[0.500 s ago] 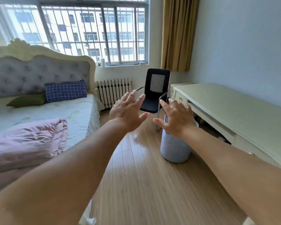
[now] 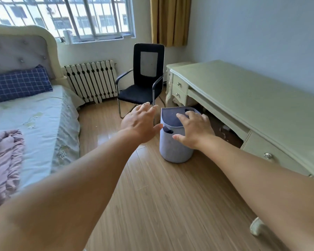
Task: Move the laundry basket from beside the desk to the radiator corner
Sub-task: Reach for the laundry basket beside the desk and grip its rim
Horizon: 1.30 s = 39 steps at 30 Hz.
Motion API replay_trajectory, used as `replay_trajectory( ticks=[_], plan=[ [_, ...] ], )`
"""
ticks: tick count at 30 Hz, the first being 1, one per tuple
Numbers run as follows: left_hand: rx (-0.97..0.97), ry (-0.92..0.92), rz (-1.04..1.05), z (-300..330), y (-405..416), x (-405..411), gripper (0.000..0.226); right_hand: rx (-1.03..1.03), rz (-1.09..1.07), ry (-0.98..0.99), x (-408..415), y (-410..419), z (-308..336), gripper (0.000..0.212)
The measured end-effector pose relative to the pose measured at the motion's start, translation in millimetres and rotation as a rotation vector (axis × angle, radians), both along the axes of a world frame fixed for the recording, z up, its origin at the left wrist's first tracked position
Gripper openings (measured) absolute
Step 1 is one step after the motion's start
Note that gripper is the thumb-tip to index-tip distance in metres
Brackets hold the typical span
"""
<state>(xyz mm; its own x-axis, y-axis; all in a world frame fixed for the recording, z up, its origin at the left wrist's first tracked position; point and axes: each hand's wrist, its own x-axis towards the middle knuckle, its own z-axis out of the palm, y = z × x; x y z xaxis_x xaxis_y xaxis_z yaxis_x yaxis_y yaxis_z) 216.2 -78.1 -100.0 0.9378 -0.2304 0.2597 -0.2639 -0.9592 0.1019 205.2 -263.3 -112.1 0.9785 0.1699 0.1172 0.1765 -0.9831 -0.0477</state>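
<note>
Wood floor, bedroom. One bed on the left, one radiator under the window, one chair, one desk on the right. One basket on the floor beside the desk, upright. Left hand and right hand both spread wide, gripping nothing, reaching over the basket.

Lavender basket, navy checked pillow, black chair

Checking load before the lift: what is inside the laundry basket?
The laundry basket shows only its dark blue inner wall and two handle cut-outs; no clothes are visible. The right hand and the near rim hide the bottom, so whether it is empty stays unconfirmed.
</note>
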Motion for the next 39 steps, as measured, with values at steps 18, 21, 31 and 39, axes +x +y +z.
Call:
replay_trajectory(
  ticks=[18, 21, 31, 39],
  plan=[
    [0.076, 0.242, -0.097, -96, 1, 276, 0.061, 0.024, -0.137, 0.166, 250, 1, -103, 0.060],
    [0.087, 0.287, -0.120, -115, -7, 318, 0.057, 0.022, -0.155, 0.199, 288, -3, -125, 0.059],
    [0.148, 0.387, -0.186, -201, -56, 491, 0.051, 0.058, -0.182, 0.328, 451, -38, -210, 0.057],
    [0.221, 0.495, -0.295, -312, -86, 588, 0.037, 0.021, -0.262, 0.479, 535, -70, -322, 0.051]
  ],
)
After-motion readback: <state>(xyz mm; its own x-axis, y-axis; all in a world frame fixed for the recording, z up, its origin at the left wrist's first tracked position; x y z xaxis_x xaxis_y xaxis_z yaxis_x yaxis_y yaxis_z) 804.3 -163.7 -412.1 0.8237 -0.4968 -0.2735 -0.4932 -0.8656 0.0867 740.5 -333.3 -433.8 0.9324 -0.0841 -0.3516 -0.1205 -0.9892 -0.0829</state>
